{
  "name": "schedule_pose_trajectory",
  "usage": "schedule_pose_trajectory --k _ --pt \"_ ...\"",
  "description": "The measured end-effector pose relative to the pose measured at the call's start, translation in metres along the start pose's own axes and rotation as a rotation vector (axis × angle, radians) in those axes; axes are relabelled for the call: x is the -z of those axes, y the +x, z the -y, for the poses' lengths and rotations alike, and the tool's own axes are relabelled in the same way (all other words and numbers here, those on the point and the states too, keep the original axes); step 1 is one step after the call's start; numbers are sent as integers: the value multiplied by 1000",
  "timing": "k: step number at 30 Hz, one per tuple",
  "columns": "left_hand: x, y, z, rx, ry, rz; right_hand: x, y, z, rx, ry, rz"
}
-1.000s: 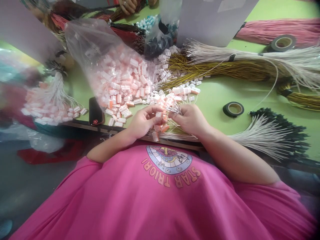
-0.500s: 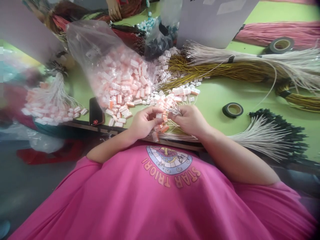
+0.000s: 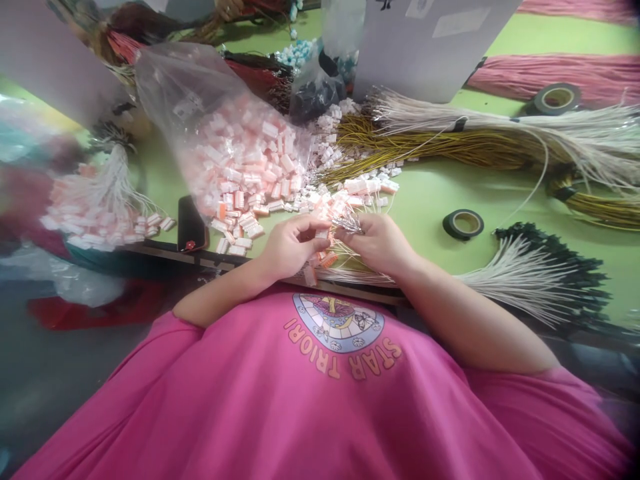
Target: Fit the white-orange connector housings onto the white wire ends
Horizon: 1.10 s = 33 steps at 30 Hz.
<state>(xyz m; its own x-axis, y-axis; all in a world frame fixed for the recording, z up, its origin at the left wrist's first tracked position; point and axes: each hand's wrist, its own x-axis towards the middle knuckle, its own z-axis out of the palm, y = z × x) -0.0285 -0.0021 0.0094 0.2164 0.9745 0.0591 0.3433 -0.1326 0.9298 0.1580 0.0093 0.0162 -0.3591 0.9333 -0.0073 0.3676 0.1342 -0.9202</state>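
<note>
My left hand (image 3: 289,248) pinches a small pink-and-white connector (image 3: 320,235) at the near table edge. My right hand (image 3: 381,243) grips a bundle of thin white wires (image 3: 515,277) by their metal tips (image 3: 349,224), and those tips almost touch the connector. More connectors (image 3: 320,261) hang on wires under my hands. Just beyond my hands a clear bag (image 3: 235,143) spills several pink-and-white connectors (image 3: 260,177) onto the green table (image 3: 430,200).
A black phone (image 3: 192,224) lies left of my hands. Finished wires with connectors (image 3: 105,210) pile at the left. Two tape rolls (image 3: 463,224) (image 3: 554,99), yellow (image 3: 440,147), white (image 3: 575,127) and pink (image 3: 560,70) wire bundles fill the right. Another person's hand (image 3: 230,8) works at the far edge.
My hands stay together at the table edge with only small finger movements. The view has shifted slightly, and the other person's hand at the far edge has moved.
</note>
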Motion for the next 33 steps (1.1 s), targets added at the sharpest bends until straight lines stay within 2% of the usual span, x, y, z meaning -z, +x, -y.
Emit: schedule_pose_trajectory --k 5,10,18,21,23,26,28,30,33 --pt "-1 -2 -2 43 -22 108 -3 1 -1 -31 -30 -4" --pt "-5 0 -1 -25 47 44 -4 2 -2 -28 -26 2" --pt "-2 0 1 -130 131 71 -2 2 -7 0 -66 -2" --pt "15 1 7 -290 257 98 2 5 -11 48 -74 2" --pt "35 2 14 -325 408 59 5 7 -14 88 -86 -77" --pt "69 -1 26 -194 769 -25 11 8 -17 46 -28 -229" --pt "86 -6 35 -85 998 18 13 8 -16 -64 44 -244" --pt "94 -11 44 -21 1125 87 13 8 -15 -137 85 -196" --pt "91 -14 54 -44 1149 96 11 9 -13 -132 121 -129"
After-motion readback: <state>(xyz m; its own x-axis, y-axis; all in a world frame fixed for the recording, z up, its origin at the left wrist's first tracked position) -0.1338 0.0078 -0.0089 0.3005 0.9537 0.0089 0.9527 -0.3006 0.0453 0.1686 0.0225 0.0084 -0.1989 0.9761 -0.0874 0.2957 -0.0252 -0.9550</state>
